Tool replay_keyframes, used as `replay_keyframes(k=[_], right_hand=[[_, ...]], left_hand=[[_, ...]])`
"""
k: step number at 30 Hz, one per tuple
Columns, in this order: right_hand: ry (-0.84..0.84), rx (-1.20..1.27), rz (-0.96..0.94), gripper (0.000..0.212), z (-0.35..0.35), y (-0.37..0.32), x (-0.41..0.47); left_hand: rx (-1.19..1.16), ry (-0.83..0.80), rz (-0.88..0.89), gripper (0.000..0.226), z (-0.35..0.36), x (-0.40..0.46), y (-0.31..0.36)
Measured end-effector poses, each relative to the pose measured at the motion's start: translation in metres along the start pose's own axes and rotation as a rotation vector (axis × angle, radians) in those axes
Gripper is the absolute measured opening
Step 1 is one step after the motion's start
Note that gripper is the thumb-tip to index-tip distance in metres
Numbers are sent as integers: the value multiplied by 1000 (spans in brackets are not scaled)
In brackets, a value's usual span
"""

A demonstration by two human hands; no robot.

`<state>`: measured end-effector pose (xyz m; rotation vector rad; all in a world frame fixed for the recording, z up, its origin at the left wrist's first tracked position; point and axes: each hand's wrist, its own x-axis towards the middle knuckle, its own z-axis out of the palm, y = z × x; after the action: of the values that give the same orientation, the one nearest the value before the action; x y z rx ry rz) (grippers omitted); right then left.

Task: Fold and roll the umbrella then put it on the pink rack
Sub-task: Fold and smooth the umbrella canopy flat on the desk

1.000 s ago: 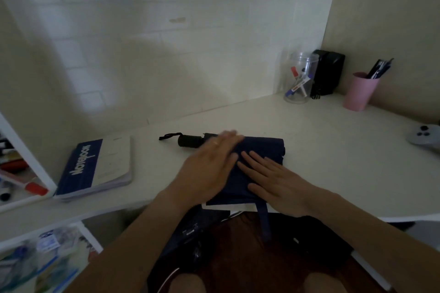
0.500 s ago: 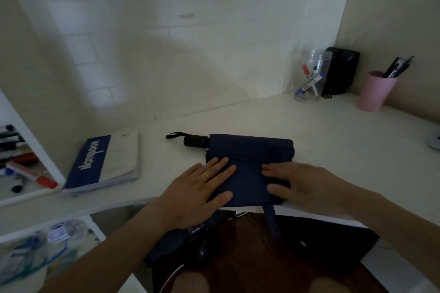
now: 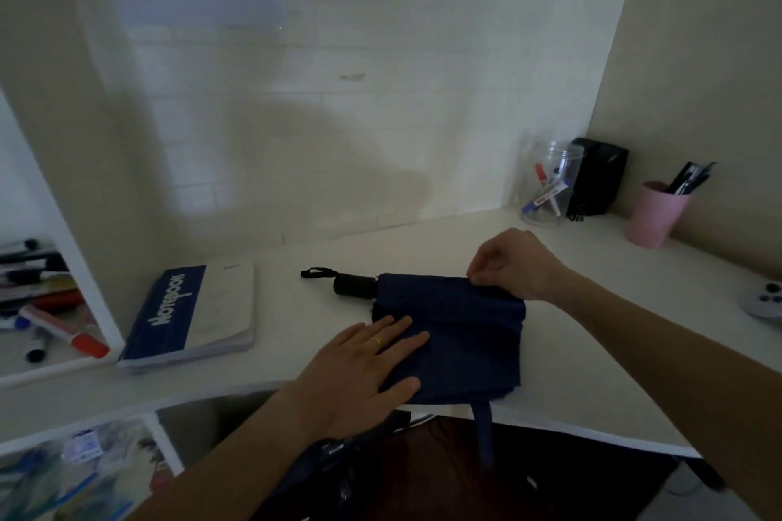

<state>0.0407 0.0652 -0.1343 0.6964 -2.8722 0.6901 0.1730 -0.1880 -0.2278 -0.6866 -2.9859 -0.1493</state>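
A navy umbrella [image 3: 457,334] lies on the white counter [image 3: 592,334] near its front edge, its thin woven canopy cloth folded flat into a rough rectangle with soft creases. A short black cylindrical handle [image 3: 354,285] sticks out of the cloth on the left, ending in a small black wrist loop [image 3: 316,272] that rests on the counter. A narrow navy strap [image 3: 483,431] hangs from the front edge of the cloth, down over the rim of the counter.

The left hand [image 3: 359,372] lies flat on the near left part of the cloth, fingers straight and slightly spread, palm down, pressing the fabric; a thin gold ring [image 3: 378,341] shows on one finger. The right hand [image 3: 514,262] is at the far right edge of the cloth, its fingers curled and pinching the upper fold of fabric.

To the left on the counter lies a thick notebook [image 3: 194,315] with a blue and cream cover and soft, rounded page edges. At the back right stand a clear plastic jar [image 3: 548,186] holding markers, a black boxy thing [image 3: 598,176] just beside it, and a smooth pink cup [image 3: 653,214] with dark pens [image 3: 689,178] standing in it. A grey game controller [image 3: 766,302] sits at the right edge of the view. On the far left a white shelf [image 3: 91,296] holds a jumble of markers [image 3: 59,330]. The wall [image 3: 338,97] behind is pale painted brick.
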Motion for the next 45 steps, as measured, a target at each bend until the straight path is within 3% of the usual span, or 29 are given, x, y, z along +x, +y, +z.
replay_keyframes(k=[4,7,9,12,14,17,20,22,24,25,29,34,39,40,42,45], right_hand=[[210,154,-145,7,7,-7,-19],[115,217,-85,11,12,3,-20],[47,132,-52,9,7,8,-20],[186,-114,-257,22,11,-9,-31],[38,-145,-356,38,30,-24,-46],[-248,-347,-317,65,66,-17,-71],[-338,-390,-281,82,77,-6,-78],[-353,-376,-285,89,78,-7,-79],[-347,-364,-289,89,77,-8,-80],[-343,-361,-289,89,76,-8,-81],[-358,-351,-281,77,71,-10,-88],[-442,-317,-235,68,50,-3,-101],[-27,-198,-179,36,5,-15,-37],[-46,-192,-111,40,1,-10,-21],[-272,-71,62,47,0,2,4],[-487,166,154,38,2,16,15]], left_hand=[[28,-9,3,56,-3,2,3],[33,-25,-3,55,-7,3,5],[42,-49,-9,56,-7,3,6],[41,-75,-19,56,-10,4,7],[38,-82,-15,56,-12,4,7],[30,-86,-10,56,-13,4,7],[-79,-128,-23,53,-23,9,5],[-132,-10,-43,46,-31,20,6],[-8,228,-25,43,-32,33,11],[31,262,-1,47,-28,37,15],[27,33,53,65,2,29,19],[22,-47,22,62,4,13,4],[45,-47,38,61,-2,14,6],[50,-38,41,61,-2,13,6],[63,-22,53,58,0,12,6],[92,10,76,52,2,13,7]])
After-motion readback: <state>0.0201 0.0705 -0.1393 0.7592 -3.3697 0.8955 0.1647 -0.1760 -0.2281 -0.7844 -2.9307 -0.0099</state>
